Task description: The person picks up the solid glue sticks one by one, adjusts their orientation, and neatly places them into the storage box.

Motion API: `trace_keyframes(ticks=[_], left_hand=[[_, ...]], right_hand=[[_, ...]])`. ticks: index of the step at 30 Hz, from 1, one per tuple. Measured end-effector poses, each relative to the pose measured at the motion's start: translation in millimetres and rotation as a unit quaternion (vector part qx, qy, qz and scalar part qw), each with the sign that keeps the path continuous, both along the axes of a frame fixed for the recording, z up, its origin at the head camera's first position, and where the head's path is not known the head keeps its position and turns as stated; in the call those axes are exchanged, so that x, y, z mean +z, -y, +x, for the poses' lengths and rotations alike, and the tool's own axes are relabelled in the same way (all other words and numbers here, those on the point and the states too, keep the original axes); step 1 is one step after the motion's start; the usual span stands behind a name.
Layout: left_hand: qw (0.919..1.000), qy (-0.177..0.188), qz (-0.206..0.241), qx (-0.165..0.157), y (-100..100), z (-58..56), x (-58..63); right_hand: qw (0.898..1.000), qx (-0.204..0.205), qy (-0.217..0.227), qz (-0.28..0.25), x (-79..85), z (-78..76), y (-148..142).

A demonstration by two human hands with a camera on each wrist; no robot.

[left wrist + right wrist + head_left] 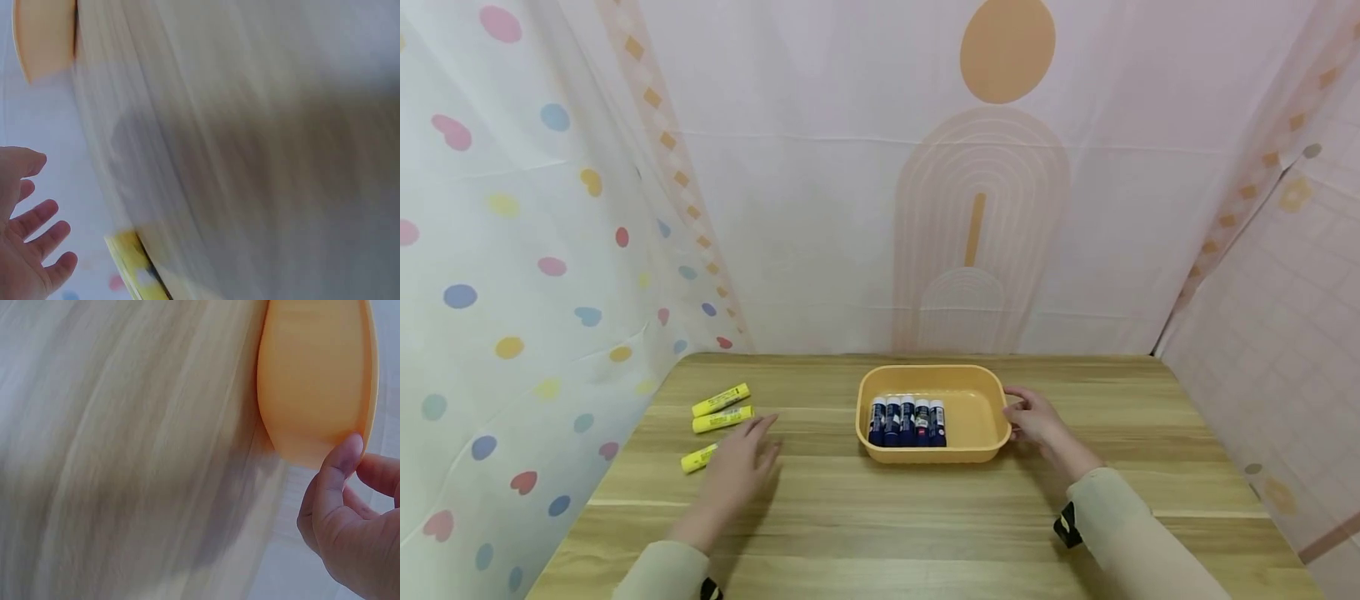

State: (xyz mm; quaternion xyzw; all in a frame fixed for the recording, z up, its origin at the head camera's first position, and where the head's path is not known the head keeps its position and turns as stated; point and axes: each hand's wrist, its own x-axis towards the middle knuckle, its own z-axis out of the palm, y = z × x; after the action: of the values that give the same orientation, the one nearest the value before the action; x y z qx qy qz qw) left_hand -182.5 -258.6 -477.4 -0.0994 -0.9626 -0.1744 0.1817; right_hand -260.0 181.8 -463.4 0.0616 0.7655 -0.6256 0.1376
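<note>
While the right hand (1033, 417) clamped its fingers on the right-end rim of the orange tray (932, 456), the left hand (741, 458), fingers apart, was beside three yellow tubes (722, 419) on the worktop (865, 525). Five dark blue tubes (907, 425) rested side by side toward the tray's left end.

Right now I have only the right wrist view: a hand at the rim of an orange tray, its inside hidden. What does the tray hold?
Observer: Five navy sticks with white caps, side by side in the left part of the tray.
Reviewer: Are any sticks outside it?
Observer: Yes, three yellow sticks lie on the table, left of the tray.
Reviewer: Is the left hand holding one?
Observer: No, the left hand is open beside them, gripping nothing.
</note>
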Motion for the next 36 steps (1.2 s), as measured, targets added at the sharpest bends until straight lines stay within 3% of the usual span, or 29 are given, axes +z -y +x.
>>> trace_keyframes(ticks=[4,9,13,19,25,30,33,36], left_hand=[[0.9994,0.013,-0.021,0.023,25.0,3.1,-2.0],[0.9964,0.059,-0.042,0.044,45.0,0.6,-8.7],[0.992,0.083,-0.081,0.05,53.3,-0.3,-12.8],[0.9876,0.084,-0.12,0.057,57.1,1.2,-13.9],[0.9894,0.075,-0.119,0.034,58.0,-0.8,-10.1],[0.9868,0.096,-0.127,0.028,61.6,-7.0,-9.2],[0.989,0.098,-0.106,0.033,63.4,-9.8,-8.6],[0.9939,0.074,-0.076,0.029,62.5,-10.3,-5.5]], right_hand=[[1.0,0.003,-0.008,0.017,1.6,0.5,1.1],[1.0,-0.004,-0.01,0.026,1.4,0.4,0.9],[0.999,-0.004,-0.01,0.03,1.3,0.5,0.8],[1.0,-0.004,-0.012,0.026,1.4,0.7,2.0],[1.0,-0.005,-0.019,0.02,-0.5,0.7,2.1],[0.999,-0.008,-0.019,0.025,-1.3,0.6,1.5],[0.999,-0.007,-0.018,0.027,-1.1,0.7,1.1],[1.0,-0.008,-0.017,0.025,-0.1,0.8,1.4]])
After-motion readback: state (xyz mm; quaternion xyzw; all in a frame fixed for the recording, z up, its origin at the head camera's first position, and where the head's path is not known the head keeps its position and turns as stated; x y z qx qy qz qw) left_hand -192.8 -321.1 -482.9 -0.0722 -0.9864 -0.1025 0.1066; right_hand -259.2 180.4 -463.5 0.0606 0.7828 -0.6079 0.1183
